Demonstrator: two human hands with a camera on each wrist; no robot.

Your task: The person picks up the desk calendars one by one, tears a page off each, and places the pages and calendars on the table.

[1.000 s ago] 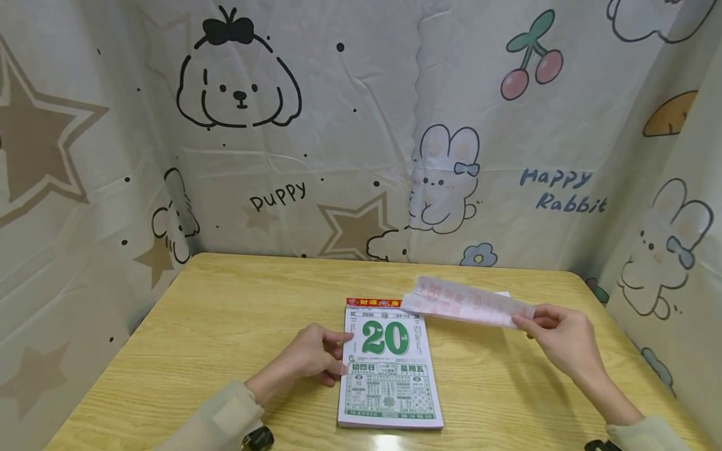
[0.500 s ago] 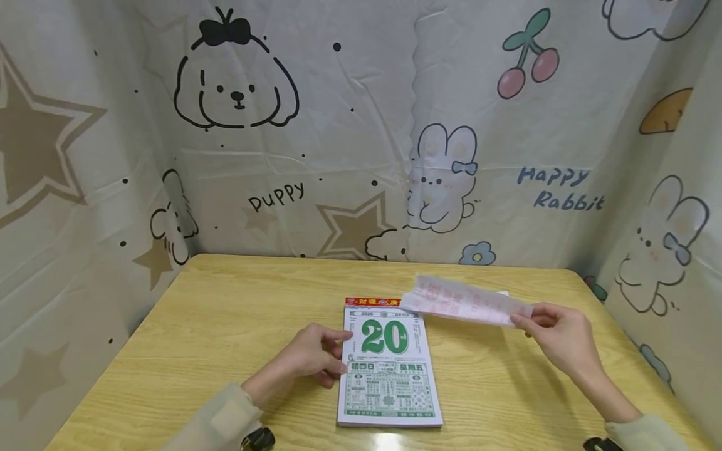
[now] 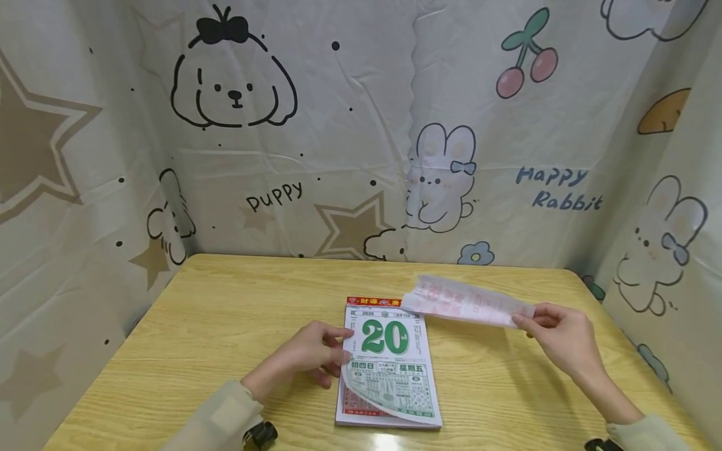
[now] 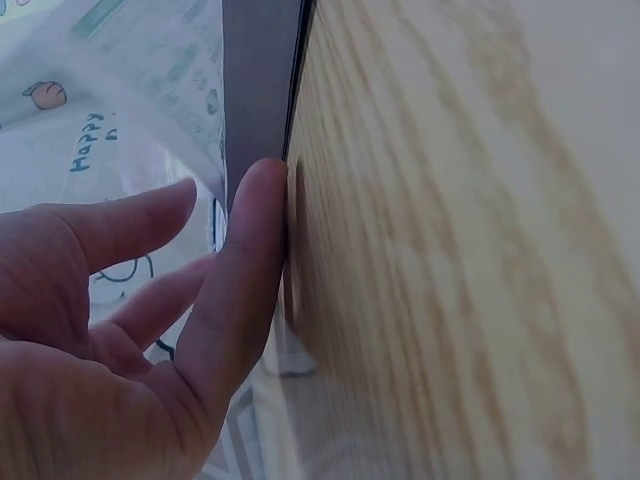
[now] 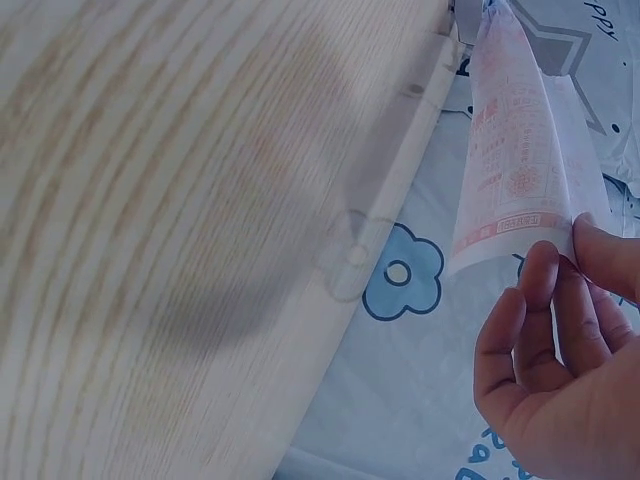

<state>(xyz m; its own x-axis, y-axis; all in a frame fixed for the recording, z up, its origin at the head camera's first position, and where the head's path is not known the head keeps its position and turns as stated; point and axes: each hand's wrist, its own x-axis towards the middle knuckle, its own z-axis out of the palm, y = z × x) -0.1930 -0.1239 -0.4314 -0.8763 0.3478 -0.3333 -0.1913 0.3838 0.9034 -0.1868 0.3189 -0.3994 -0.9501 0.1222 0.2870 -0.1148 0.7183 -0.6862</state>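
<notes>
Paper is what both hands deal with here. A tear-off calendar [image 3: 388, 369] lies flat near the front middle of the table [image 3: 225, 313], its top leaf printed with a big green 20. I see my left hand [image 3: 307, 363] at the pad's left edge, fingers curled under that top leaf and pinching it, so its lower left corner bows up in a soft curl. My right hand [image 3: 564, 341] is well apart to the right, pinching the end of a torn page [image 3: 465, 304], thin, pinkish and half translucent, which droops above the pad's upper right corner. To peel well, I judge the lift should take one leaf only and run toward the red binding strip, so it doesn't rip crooked. The wood-grain tabletop looks smooth; a creased cartoon-print cloth [image 3: 350, 125] walls the booth.
</notes>
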